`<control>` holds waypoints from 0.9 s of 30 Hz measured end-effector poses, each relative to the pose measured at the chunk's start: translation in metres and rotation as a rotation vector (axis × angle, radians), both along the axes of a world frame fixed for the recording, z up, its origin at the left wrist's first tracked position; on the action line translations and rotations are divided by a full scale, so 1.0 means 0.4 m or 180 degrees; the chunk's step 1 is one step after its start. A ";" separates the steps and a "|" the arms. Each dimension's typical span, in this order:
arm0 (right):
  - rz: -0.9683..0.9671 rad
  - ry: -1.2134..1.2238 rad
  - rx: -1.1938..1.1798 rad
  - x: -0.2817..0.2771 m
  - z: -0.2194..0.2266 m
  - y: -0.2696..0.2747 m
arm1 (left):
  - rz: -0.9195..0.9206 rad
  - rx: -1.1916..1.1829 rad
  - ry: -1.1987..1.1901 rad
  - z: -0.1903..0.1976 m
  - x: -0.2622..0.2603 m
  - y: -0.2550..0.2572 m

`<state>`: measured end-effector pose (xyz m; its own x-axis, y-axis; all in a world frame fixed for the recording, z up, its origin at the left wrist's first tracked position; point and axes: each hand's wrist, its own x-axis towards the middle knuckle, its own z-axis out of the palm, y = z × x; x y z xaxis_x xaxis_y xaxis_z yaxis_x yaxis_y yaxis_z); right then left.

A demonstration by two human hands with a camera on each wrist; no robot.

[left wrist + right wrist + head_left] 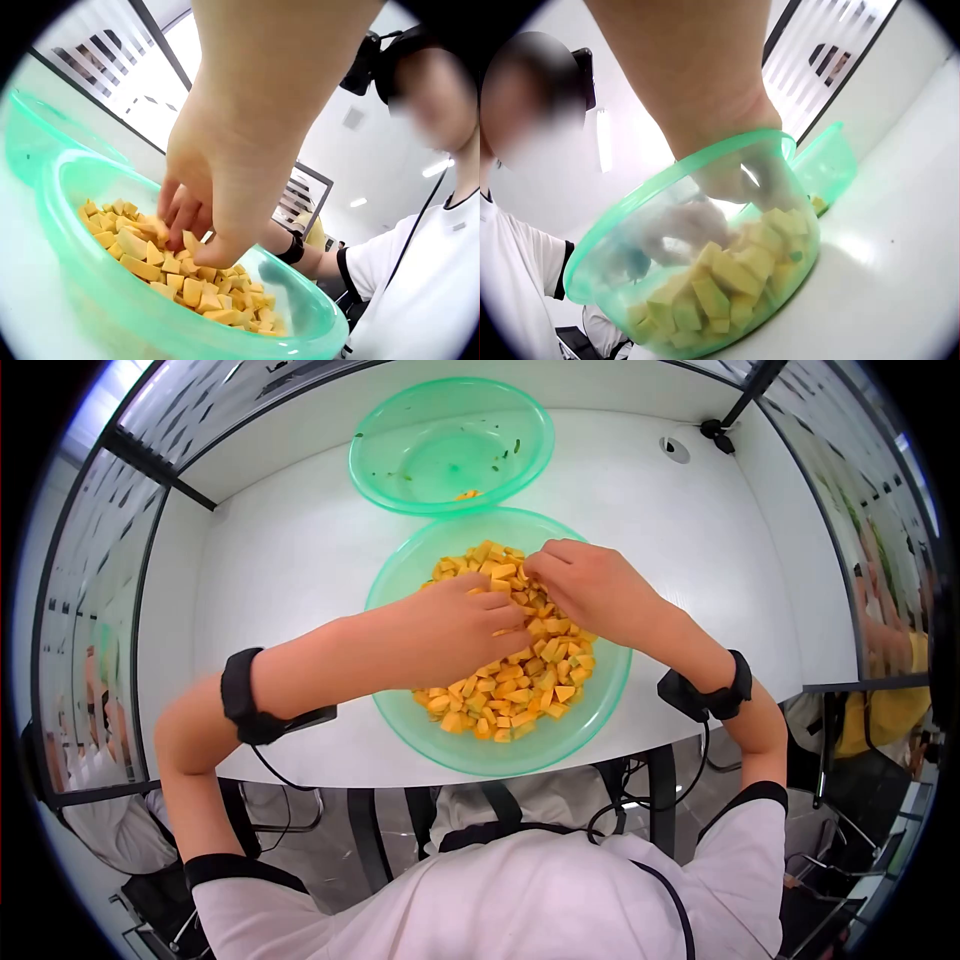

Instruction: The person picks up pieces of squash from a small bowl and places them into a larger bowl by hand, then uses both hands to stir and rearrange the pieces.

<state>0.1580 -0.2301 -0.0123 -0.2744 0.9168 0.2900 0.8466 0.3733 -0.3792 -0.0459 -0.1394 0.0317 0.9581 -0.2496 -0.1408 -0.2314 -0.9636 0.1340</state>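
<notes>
A translucent green bowl (598, 700) holds a heap of orange pumpkin chunks (520, 695). My left hand (450, 628) reaches over the heap from the left, palm down. In the left wrist view, a pumpkin chunk (192, 243) sits between the thumb and fingers of that left hand (206, 202), which pinch it just above the pile. From the far right side comes my right hand (590, 585), its bent fingertips down at the chunks by the bowl's far edge. Through the cloudy wall in the right wrist view I cannot tell whether those fingers hold a chunk.
Behind the full bowl stands a second green bowl (455, 445) with a few orange bits and dark green scraps in it. Both are on a white table (290, 550) with raised side panels. A cable hole (675, 450) lies at the back right.
</notes>
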 end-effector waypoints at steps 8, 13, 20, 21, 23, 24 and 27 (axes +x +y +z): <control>0.0095 0.0549 -0.0104 -0.003 0.019 0.018 | 0.0497 -0.0390 0.0100 0.046 -0.111 0.004; 0.0317 0.0557 0.0005 -0.022 0.037 0.032 | 0.0898 -0.0706 -0.0332 0.057 -0.109 0.055; 0.1033 -0.0498 -0.0391 -0.072 0.072 0.074 | 0.2105 -0.0665 -0.0627 0.057 -0.088 0.124; 0.1110 -0.0471 -0.0314 -0.083 0.065 0.080 | 0.2242 -0.0622 -0.0708 0.049 -0.090 0.130; 0.1281 -0.0413 -0.0161 -0.101 0.040 0.096 | 0.2498 -0.0550 -0.0581 0.042 -0.099 0.136; 0.1318 -0.0402 -0.0377 -0.111 0.041 0.100 | 0.2651 -0.0567 -0.0435 0.043 -0.102 0.133; 0.1502 -0.0550 -0.0347 -0.116 0.039 0.100 | 0.2871 -0.0532 -0.0318 0.027 -0.109 0.136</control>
